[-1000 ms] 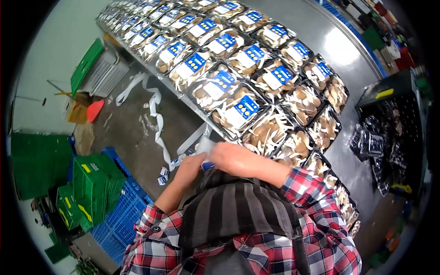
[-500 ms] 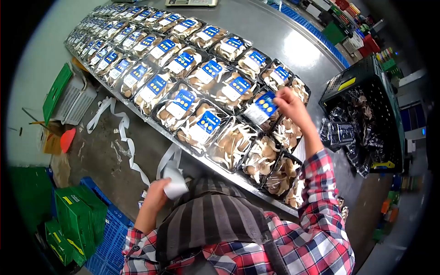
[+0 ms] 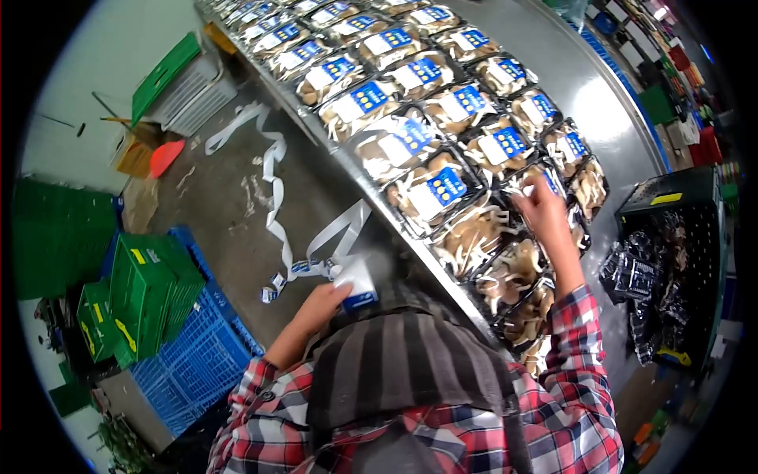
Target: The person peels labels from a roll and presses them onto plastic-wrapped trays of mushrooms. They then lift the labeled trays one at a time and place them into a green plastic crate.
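My left hand is closed around a roll of labels, with blue print showing at its lower end. From the roll a white backing strip trails down toward the floor. Over on the table, my right hand has its fingers bunched at a blue-and-white label on a black tray of mushrooms; the fingertips are partly hidden. Unlabelled mushroom packs lie nearer to me, beside that forearm. Wrapped packs bearing labels, such as this one, stand in rows beyond.
The steel table runs away from me. At right, a dark crate holds black trays and film. Green crates and a blue pallet stand on the left. Curled strip lies on the floor.
The view has swung, shifting the table up and right. My right hand's fingers have come down over the label, which earlier showed more fully. The roll in my left hand has turned, exposing blue print.
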A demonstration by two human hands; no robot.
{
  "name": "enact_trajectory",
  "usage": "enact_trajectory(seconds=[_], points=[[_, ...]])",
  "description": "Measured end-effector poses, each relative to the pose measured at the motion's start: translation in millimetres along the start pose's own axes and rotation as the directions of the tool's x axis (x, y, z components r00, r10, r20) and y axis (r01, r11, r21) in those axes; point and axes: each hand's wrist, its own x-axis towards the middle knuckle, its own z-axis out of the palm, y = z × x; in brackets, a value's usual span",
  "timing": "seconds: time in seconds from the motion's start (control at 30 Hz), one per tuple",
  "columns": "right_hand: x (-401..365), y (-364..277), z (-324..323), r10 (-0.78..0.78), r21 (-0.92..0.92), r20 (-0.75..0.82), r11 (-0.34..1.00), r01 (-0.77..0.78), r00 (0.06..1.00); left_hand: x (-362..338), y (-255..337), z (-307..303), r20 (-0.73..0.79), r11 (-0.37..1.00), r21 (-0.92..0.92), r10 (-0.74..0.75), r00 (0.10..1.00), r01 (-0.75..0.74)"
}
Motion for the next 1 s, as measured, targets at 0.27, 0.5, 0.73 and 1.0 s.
enact_trajectory(seconds=[0.27, 0.5, 0.73, 1.0], points=[[-92, -132, 113, -0.870, 0.325, 0.221, 0.492, 0.808, 0.441, -13, 52, 7, 0.128, 0.938, 0.102, 0.319, 0.939, -0.333], [-126, -125, 74, -0.750, 0.297, 0.137, 0.654, 0.696, 0.647, 27, 18, -13, -0.028, 0.983, -0.082, 0.160, 0.987, -0.162], [-67, -9, 25, -0.023, 0.621, 0.010, 0.784, 0.012, 1.000, 19, 23, -21, 0.185, 0.855, -0.518, 0.089, 0.979, 0.020], [-45, -7, 57, 0.075, -0.246, -0.001, 0.967, -0.073, 0.997, -25, 19, -29, 0.588, 0.995, 0.079, 0.001, 0.809, -0.059]])
